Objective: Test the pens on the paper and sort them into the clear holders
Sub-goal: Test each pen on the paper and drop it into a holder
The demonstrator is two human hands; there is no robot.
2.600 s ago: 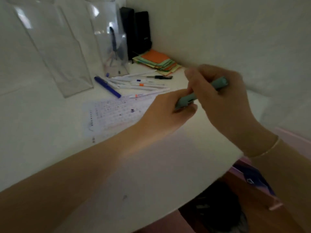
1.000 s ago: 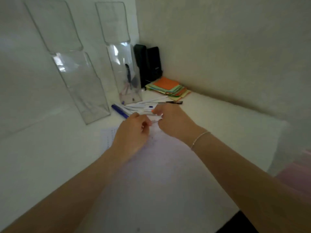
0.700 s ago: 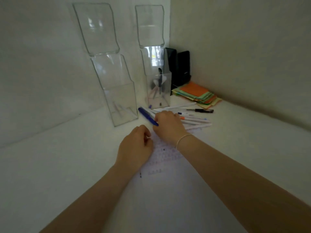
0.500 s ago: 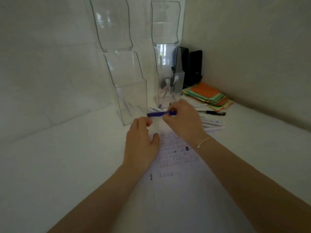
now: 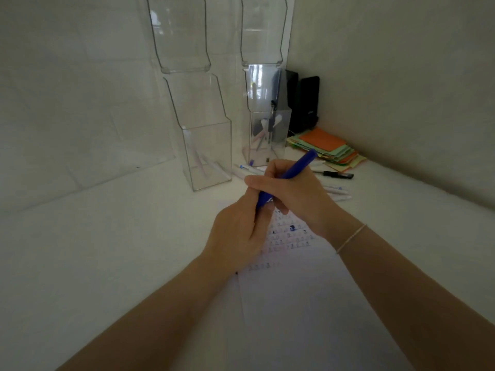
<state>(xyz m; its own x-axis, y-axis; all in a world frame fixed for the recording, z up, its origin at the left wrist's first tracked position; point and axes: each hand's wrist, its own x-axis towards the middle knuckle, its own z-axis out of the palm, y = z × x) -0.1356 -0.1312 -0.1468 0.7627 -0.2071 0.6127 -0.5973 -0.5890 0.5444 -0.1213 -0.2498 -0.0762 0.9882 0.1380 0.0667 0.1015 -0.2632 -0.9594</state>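
Both hands now meet over the paper [image 5: 308,303], where half a second ago the blue pen [image 5: 289,174] was held level just above the loose pens; it has since tilted steeply, its top toward the far corner and its lower end down between the hands. The right hand [image 5: 292,191] wraps the pen's barrel with curled fingers, and the left hand [image 5: 238,231] curls around the lower end, so the tip is hidden and I cannot tell whether a cap is on. The camera has dropped a little and both holders sit higher in view than before. The desk [image 5: 107,250] is white and matte, set into a corner of pale, lightly textured walls. The paper is white with rows of small ink marks, one a darker blue blot, and it lies flat under the wrists. The left holder [image 5: 206,153] and right holder [image 5: 265,135] are clear hard plastic, tall and stepped, with square bases; the left one has a few pale pens leaning inside, the right one several pens, one dark. Loose white pens [image 5: 334,190] and a black pen [image 5: 336,174] lie beyond the right hand. A stack of coloured paper [image 5: 326,148], orange on top, sits by two black boxes [image 5: 302,103] in the corner. A thin bracelet [image 5: 351,238] circles the right wrist.
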